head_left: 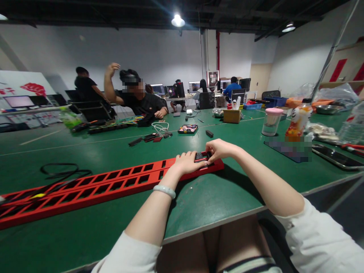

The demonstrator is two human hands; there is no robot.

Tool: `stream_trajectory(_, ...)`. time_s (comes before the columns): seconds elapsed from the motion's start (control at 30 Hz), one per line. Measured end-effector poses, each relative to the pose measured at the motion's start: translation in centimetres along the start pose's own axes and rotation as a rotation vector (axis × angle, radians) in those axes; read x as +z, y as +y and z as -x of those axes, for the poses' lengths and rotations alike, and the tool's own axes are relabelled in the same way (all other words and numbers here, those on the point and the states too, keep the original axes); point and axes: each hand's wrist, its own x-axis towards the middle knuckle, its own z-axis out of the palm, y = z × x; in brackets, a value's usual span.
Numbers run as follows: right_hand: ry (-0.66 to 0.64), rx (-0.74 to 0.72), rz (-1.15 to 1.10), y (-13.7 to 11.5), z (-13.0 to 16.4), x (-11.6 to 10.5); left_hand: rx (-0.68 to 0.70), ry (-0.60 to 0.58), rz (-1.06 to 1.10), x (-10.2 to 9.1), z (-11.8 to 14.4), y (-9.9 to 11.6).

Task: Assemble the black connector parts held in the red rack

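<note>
Lower left to centre: long red slotted rail, lying flat on green table, runs diagonally up to mid-frame; black cable loop just behind it at left.

Centre: left hand, pale bangle on wrist, palm down on rail's right end; fingers close together, lightly curled, tips touching small black part seated in rail.

Just right of centre: right hand, fingers bent and bunched, pressing down on same black part from far side; can't tell if it's a true pinch.

Mid-frame behind: small tray w/ coloured bits, white cable.

Right: clear jar w/ pink lid, orange drink bottle, dark tray

Upper left: person in black seated at table, one arm raised
</note>
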Motion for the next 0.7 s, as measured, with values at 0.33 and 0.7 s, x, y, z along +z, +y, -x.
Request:
stream_trajectory(0.33,-0.056,-0.042,-0.001,0.0,-0.5,1.0,0.016,0.006,0.0,0.6,-0.3,-0.4)
stream_trajectory(0.7,-0.04,-0.119,0.021,0.4,-0.9,1.5,0.001,0.007,0.009,0.5,-0.1,-0.2)
